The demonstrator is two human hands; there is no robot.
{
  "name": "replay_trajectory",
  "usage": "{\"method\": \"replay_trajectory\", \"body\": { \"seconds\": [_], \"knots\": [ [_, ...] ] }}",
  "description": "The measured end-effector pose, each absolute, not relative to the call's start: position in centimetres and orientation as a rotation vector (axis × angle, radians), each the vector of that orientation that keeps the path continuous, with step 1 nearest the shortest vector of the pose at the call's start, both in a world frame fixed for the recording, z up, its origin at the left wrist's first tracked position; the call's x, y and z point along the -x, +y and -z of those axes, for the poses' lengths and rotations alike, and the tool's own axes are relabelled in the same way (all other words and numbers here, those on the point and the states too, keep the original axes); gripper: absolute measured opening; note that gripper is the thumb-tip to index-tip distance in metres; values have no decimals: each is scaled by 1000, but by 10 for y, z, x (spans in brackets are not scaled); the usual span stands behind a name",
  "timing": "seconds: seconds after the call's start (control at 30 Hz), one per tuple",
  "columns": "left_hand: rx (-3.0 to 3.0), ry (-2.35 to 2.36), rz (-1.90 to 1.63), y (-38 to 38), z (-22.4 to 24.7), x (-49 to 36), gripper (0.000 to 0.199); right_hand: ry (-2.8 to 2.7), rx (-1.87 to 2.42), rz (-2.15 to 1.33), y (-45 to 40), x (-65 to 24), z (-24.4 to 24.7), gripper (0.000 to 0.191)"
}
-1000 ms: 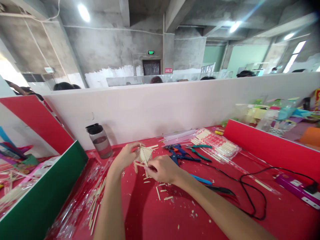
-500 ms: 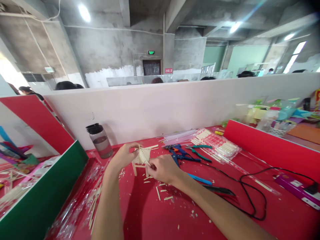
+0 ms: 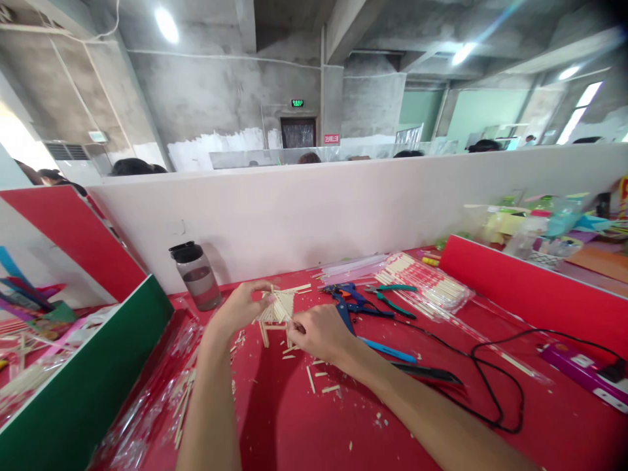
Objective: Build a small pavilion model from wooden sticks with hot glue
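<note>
A small model house (image 3: 284, 302) of pale wooden sticks stands on the red tabletop, with a sloping stick roof and thin legs. My left hand (image 3: 244, 306) curls round the roof's left side and top, thumb and fingers closed on it. At the roof's lower right corner, my right hand (image 3: 321, 332) pinches the end of a thin wooden stick (image 3: 284, 314) that lies along the roof; the fingertips partly hide it. Short cut stick pieces (image 3: 311, 379) and crumbs are scattered in front of the model.
A dark-lidded water bottle (image 3: 197, 278) stands behind my left hand. Rightward lie a blue glue gun (image 3: 349, 304), green-handled pliers (image 3: 395, 297), a blue pen-like tool (image 3: 387, 350), a black cutter (image 3: 429, 373), bagged sticks (image 3: 426, 281), and a cable to a purple power strip (image 3: 583, 373). Partitions flank the table.
My left thumb and fingers have shifted slightly on the roof, and sticks at its left edge show more. My right hand has hardly moved.
</note>
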State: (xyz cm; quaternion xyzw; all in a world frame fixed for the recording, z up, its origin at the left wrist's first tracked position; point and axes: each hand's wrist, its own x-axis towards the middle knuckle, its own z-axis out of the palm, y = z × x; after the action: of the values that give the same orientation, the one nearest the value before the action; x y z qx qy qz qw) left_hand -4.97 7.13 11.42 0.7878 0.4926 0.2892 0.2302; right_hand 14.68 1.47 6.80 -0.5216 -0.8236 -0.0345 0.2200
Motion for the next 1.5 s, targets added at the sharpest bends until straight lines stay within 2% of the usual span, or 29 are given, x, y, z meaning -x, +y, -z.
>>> {"method": "replay_trajectory", "body": {
  "seconds": [0.47,0.7,0.93,1.27,1.5],
  "knots": [
    [-2169,1336,-803,71,-114,50,30,-2271,1454,69,17,-146,-65,27],
    [-2227,1387,-777,73,-114,59,33,-2286,1486,-16,26,-159,-69,42],
    [-2231,1489,-692,70,-116,60,38,-2384,1518,-103,37,-176,-69,30],
    [-2228,1426,-699,68,-116,65,38,-2412,1450,-114,41,-185,-74,29],
    [-2263,1573,-678,64,-117,62,32,-2527,1405,-166,33,-190,-83,26]
  ]
}}
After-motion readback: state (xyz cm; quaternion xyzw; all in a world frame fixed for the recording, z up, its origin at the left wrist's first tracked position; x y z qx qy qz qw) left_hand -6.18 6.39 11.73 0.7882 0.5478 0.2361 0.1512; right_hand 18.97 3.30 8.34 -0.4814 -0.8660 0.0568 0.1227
